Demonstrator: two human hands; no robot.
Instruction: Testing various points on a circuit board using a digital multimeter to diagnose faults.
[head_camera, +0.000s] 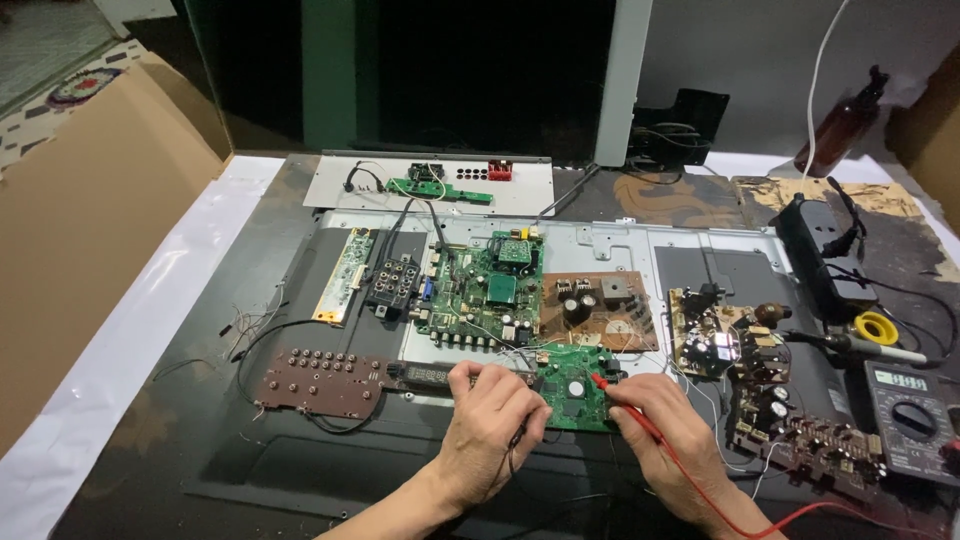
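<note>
Head view, one moment. Worktop (150, 420): dark, scuffed top, white sheet along left edge, cardboard (100, 220) propped at far left. Flat metal TV back panel (640, 238) lay across the middle w/ several boards on it: main green board (485, 285), brown power board (600, 312), small green board (572, 390) nearest the hands, brown button board (320, 382) at left, loose brown component boards (760, 350) at right. Dark screen stood upright at rear against a grey wall; amber bottle (845, 125) at rear right.

Left hand (490, 425): grip closed round a black probe, its tip too hidden to place, just left of the small green board. Right hand (665, 430): fingers pinched on red probe (625, 402), tip touching the small green board's right edge; red lead ran off bottom right.

Right side of worktop: multimeter (912, 412) w/ lit display, soldering iron (865, 347), yellow solder reel (877, 327), black adapter (820, 250).
</note>
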